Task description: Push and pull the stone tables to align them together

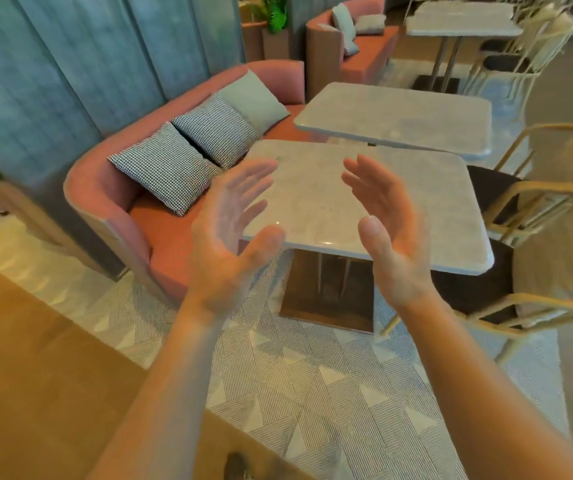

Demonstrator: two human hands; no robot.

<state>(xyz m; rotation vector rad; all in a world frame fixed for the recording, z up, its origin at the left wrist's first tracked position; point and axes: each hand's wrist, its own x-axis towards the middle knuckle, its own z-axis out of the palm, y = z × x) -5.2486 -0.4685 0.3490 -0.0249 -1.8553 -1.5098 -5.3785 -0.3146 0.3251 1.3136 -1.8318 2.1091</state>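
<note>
Two pale stone tables stand side by side in front of a pink sofa. The near stone table (427, 202) has a brown pedestal base under it. The far stone table (395, 116) sits just behind it, shifted to the right, with a narrow gap between their edges. My left hand (229, 233) and my right hand (389, 230) are raised in front of the near table, palms facing each other, fingers straight and spread. Neither hand touches anything. Both hands are blurred.
A pink sofa (174, 244) with several cushions runs along the tables' left side. Cream metal chairs (551, 202) stand close on the right. A third stone table (461, 19) stands at the back. Patterned tile floor (312, 386) lies between me and the tables.
</note>
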